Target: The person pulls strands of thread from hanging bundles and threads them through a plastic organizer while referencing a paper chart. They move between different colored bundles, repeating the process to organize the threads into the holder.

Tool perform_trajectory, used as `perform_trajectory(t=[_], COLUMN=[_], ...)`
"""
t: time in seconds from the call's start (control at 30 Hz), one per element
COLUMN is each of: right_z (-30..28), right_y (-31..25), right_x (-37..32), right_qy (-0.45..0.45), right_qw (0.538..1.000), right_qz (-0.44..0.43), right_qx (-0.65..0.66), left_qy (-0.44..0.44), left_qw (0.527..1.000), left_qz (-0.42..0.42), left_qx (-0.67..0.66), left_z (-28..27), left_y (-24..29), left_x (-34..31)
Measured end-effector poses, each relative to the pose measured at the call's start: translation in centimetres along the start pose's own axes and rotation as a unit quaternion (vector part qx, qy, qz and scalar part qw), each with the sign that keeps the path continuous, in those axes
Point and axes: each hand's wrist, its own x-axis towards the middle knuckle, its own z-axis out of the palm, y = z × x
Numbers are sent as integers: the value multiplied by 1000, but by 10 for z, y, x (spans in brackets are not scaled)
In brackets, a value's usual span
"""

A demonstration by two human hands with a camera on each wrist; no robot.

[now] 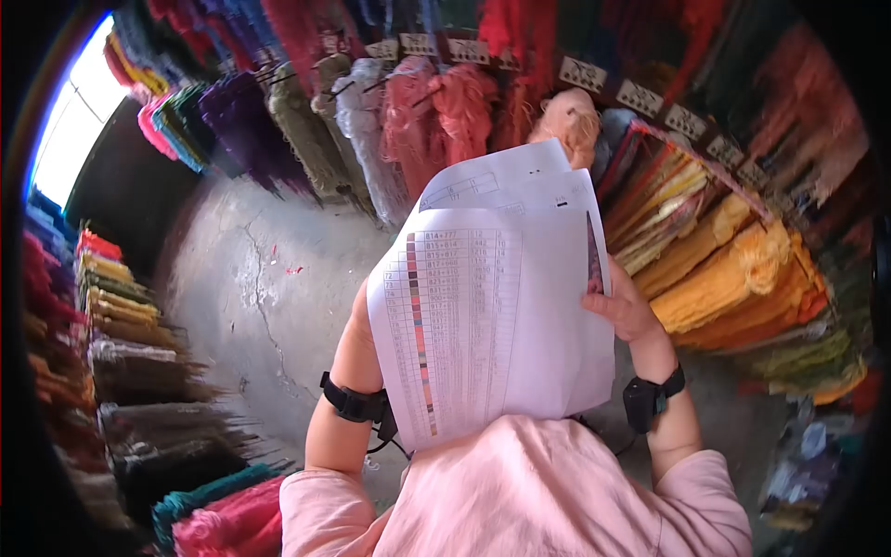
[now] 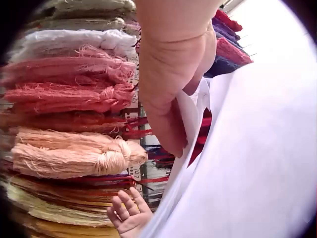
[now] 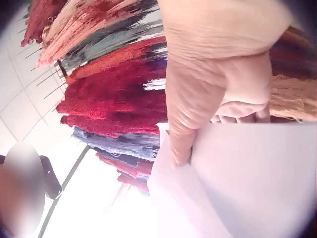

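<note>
Several printed paper sheets, the front one with rows of numbers and a strip of coloured squares, spread before the person's chest. At their left edge is my left hand, its fingers hidden behind the paper; in the left wrist view this hand holds the sheets by the edge. My right hand grips the right edge, thumb on the front. The right wrist view shows that hand with its thumb over the paper and its fingers partly hidden behind.
Yarn hanks hang all around: pink, purple and orange ones beyond the paper, dark ones on the left. Small labels line the rack. A cracked grey floor lies below.
</note>
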Motion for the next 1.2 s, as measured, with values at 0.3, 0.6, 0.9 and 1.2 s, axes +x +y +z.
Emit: perform_trajectory(t=[0.3, 0.6, 0.9, 1.2], right_z=[4, -6, -35, -212], right_y=[23, 29, -32, -172], right_x=[-31, -33, -24, 1], right_qy=[70, 94, -13, 275], right_qw=[997, 995, 986, 741], right_qz=[-4, 29, 8, 58], right_qx=[30, 2, -165, -610], left_qy=[98, 96, 202, 85], left_qw=[994, 957, 892, 828], left_qz=[23, 49, -9, 17], left_qx=[51, 270, 405, 554], left_z=[-2, 30, 18, -37], left_y=[-32, -12, 10, 50], left_x=[25, 64, 89, 73])
